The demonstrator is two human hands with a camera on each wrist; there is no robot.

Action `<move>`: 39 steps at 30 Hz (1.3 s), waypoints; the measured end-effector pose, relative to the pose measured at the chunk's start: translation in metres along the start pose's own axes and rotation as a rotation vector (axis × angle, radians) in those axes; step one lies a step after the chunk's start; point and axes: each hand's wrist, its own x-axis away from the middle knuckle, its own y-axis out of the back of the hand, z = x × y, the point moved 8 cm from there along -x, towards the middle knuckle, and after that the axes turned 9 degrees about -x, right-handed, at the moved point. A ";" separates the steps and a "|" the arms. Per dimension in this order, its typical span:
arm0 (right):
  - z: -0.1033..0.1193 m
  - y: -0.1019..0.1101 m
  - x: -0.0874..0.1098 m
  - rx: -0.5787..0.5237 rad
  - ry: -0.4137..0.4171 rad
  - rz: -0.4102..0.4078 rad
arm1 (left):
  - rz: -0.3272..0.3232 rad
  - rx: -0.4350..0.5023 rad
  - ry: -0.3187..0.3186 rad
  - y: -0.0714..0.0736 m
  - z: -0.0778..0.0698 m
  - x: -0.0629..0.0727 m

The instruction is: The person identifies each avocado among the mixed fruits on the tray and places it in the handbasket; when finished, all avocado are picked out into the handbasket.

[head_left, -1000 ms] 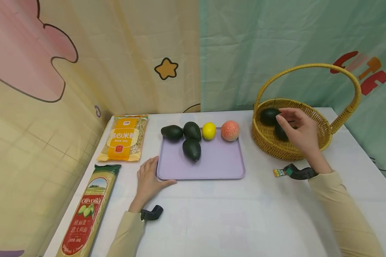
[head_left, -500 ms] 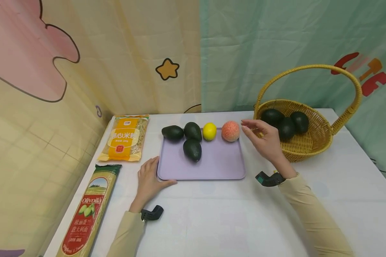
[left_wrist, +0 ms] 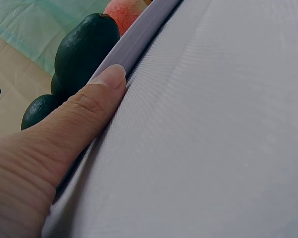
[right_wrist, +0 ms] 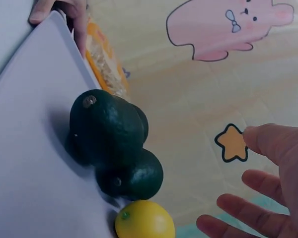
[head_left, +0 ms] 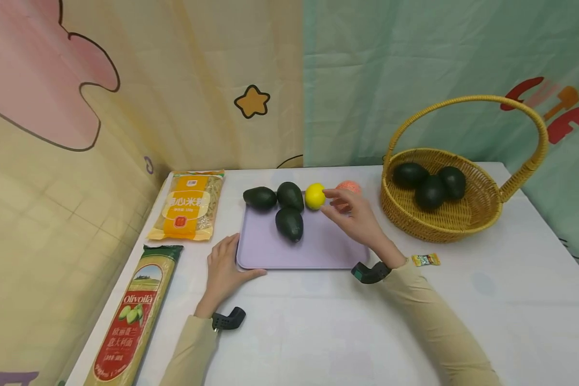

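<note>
My left hand (head_left: 225, 269) rests at the near left corner of a lilac tray (head_left: 265, 254), fingers along the side and thumb (left_wrist: 92, 101) against the front rim. Above the tray's right half is my right hand (head_left: 359, 219), holding nothing. Its fingers are spread, with the fingertips right beside a yellow lemon (head_left: 315, 196). In the right wrist view, a gap separates the fingers (right_wrist: 238, 210) from the lemon (right_wrist: 145, 223). Left of the lemon sit several dark green avocados (head_left: 289, 224). Behind the right hand, a pinkish peach (head_left: 349, 186) is partly hidden.
A wicker basket (head_left: 400, 220) with a tall handle stands at the back right, holding three avocados (head_left: 430, 192). In front lies a small wrapped snack (head_left: 425, 260). To the left are a yellow noodle bag (head_left: 185, 206) and a long spaghetti pack (head_left: 127, 327).
My right hand has left an avocado in the basket and moved left, past the peach, to the lemon. The snack has come into full view. My left hand stays at the tray corner.
</note>
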 end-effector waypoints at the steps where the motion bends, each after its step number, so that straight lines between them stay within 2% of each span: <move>1: -0.001 -0.005 -0.001 -0.001 -0.017 0.016 | -0.002 0.001 0.000 0.001 0.000 0.000; 8: -0.012 -0.040 -0.004 0.027 -0.185 0.109 | -0.002 -0.006 -0.003 0.003 0.000 0.001; 13: -0.021 -0.061 -0.005 0.033 -0.276 0.159 | -0.004 -0.012 -0.003 0.002 0.001 0.001; 16: -0.024 -0.068 -0.006 0.041 -0.301 0.168 | -0.003 -0.013 -0.009 0.001 0.001 0.001; 26: -0.024 -0.083 -0.010 0.062 -0.305 0.173 | -0.012 -0.015 -0.009 0.002 0.001 0.001; 32: -0.027 -0.087 -0.011 0.128 -0.331 0.175 | -0.012 -0.017 -0.011 0.001 0.001 0.001; 39: -0.031 -0.090 -0.010 0.137 -0.369 0.185 | -0.014 -0.013 -0.009 -0.001 0.002 0.000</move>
